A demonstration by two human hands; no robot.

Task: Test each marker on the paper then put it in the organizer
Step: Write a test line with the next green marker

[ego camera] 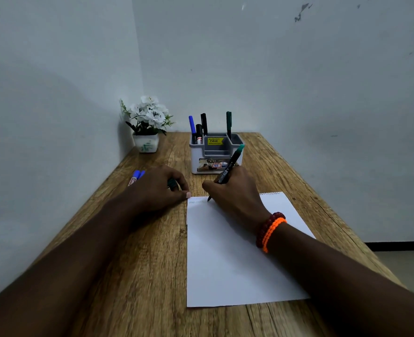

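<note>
My right hand (232,193) grips a green marker (229,166), its tip touching the top left of the white paper (225,259), where faint scribble lines run along the upper edge. My left hand (162,188) rests on the table beside the paper's top left corner, with its fingers curled round a green cap (172,183) and one fingertip at the paper's edge. Behind the hands stands the grey and white organizer (215,154), holding a blue marker (192,126), black markers (203,125) and a dark green marker (228,124). Two blue markers (136,177) lie on the table left of my left hand.
A white pot of white artificial flowers (148,122) sits in the back left corner of the wooden table (137,263). Walls close off the left and far sides. The table's right edge drops to the floor.
</note>
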